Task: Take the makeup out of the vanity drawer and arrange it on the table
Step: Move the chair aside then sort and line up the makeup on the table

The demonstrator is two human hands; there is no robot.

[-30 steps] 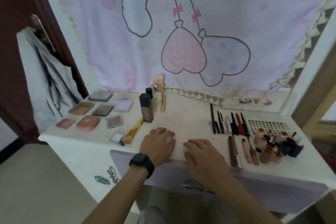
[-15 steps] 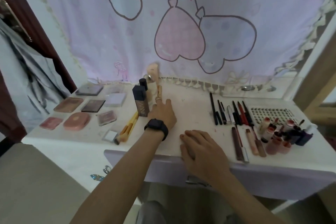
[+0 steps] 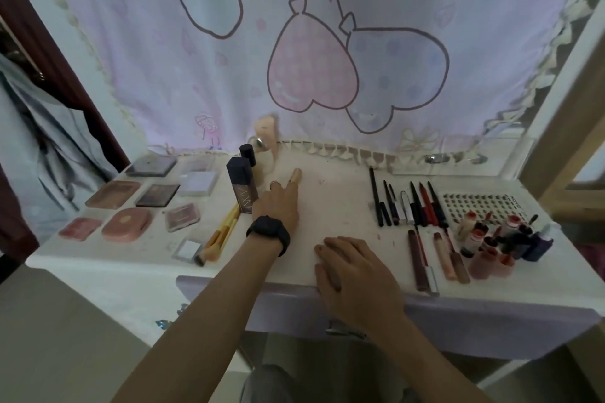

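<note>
Open room: bare strip of table (image 3: 334, 206) between dark bottle (image 3: 240, 186) and pencils (image 3: 406, 203). Palettes (image 3: 131, 206) fill the left side; small bottles (image 3: 501, 239) stand near the right edge.

Hands apart. The left hand (image 3: 278, 203) reaches across the strip, fingertips at gold tube (image 3: 296, 176); I cannot tell whether it grips. The right hand (image 3: 357, 268) lies flat and relaxed on the front edge.

Below it, drawer (image 3: 458, 327): contents hidden.

Cartoon curtain (image 3: 311, 42) at back; grey garment (image 3: 49, 147) against dark door (image 3: 49, 52).
</note>
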